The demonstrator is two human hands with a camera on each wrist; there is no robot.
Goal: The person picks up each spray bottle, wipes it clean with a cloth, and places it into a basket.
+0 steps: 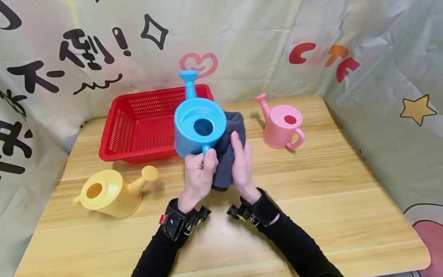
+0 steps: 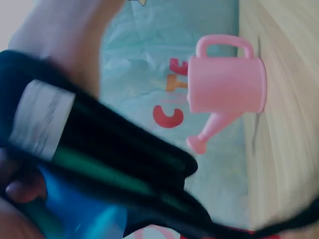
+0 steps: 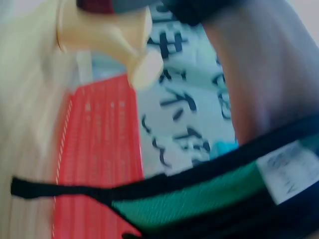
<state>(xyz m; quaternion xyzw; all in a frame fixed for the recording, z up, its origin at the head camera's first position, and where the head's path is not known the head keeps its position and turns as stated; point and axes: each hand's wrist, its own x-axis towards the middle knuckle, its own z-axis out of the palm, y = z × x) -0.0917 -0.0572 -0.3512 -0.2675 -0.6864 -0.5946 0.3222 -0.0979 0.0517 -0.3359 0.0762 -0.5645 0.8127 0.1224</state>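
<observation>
With the red basket (image 1: pixel 149 132) as landmark, the blue watering can (image 1: pixel 200 113) is held up in front of the basket's right end, its spout away from the person; the left hand (image 1: pixel 199 169) has its fingers curled round the can's handle, thumb on top; the right hand (image 1: pixel 242 163) holds a dark grey cloth (image 1: pixel 223 167) to the right of the basket, thumb in front and the other fingers mostly hidden behind; the cloth lies along the can's side, though firm contact cannot be told; the step in hand looks like wiping the blue can; the next move seems to call for a steady handle while the cloth presses round the body; on the counter (image 1: pixel 328 215), the yellow watering can (image 1: pixel 110 194) stands nearer the person than the basket, the pink watering can (image 1: pixel 282 127) well to its right.
</observation>
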